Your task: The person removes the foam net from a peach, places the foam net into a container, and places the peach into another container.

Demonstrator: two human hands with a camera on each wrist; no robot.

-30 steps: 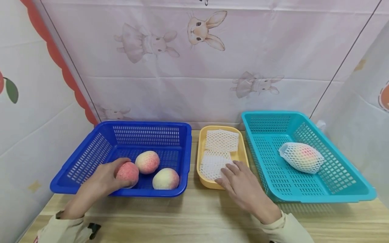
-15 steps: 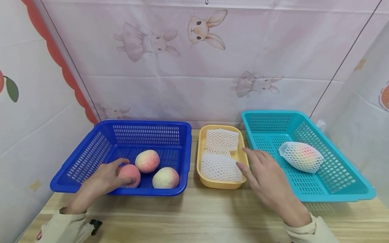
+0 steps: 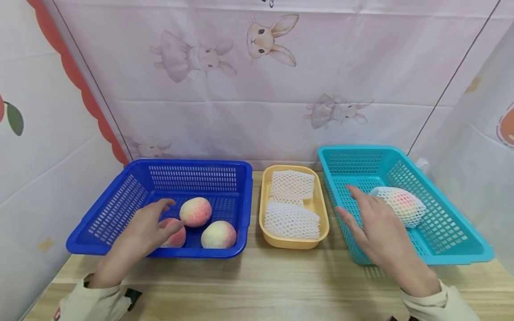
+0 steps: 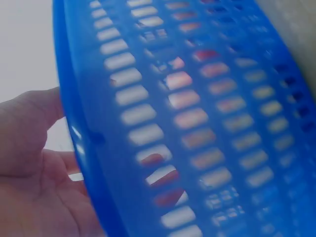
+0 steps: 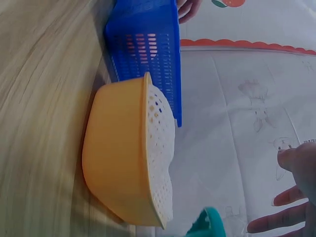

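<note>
My left hand [image 3: 140, 234] hovers over the near left part of the blue basket [image 3: 201, 253], its thumb and fingers spread apart. Just under it lies a red peach [image 3: 175, 238], partly covered by the hand. Two paler peaches [image 3: 195, 212] [image 3: 218, 234] rest beside it in the basket. Over the left side of the teal basket [image 3: 453, 260] is my right hand [image 3: 381, 232], holding nothing, fingers apart. It partly hides a peach in a white foam net [image 3: 405, 207] inside that basket. In the left wrist view, the blue slotted wall stands in front of my left fingers.
Between the baskets stands a yellow tray [image 3: 295, 244] with white foam nets [image 3: 292, 220] in it. A rabbit-print cloth [image 3: 257, 120] hangs behind, and side cloths close off left and right. Everything stands on a wood-grain table [image 3: 281, 285].
My left hand has let go of the red peach and lifted slightly. The right hand has moved right, from the foam nets in the yellow tray to over the teal basket.
</note>
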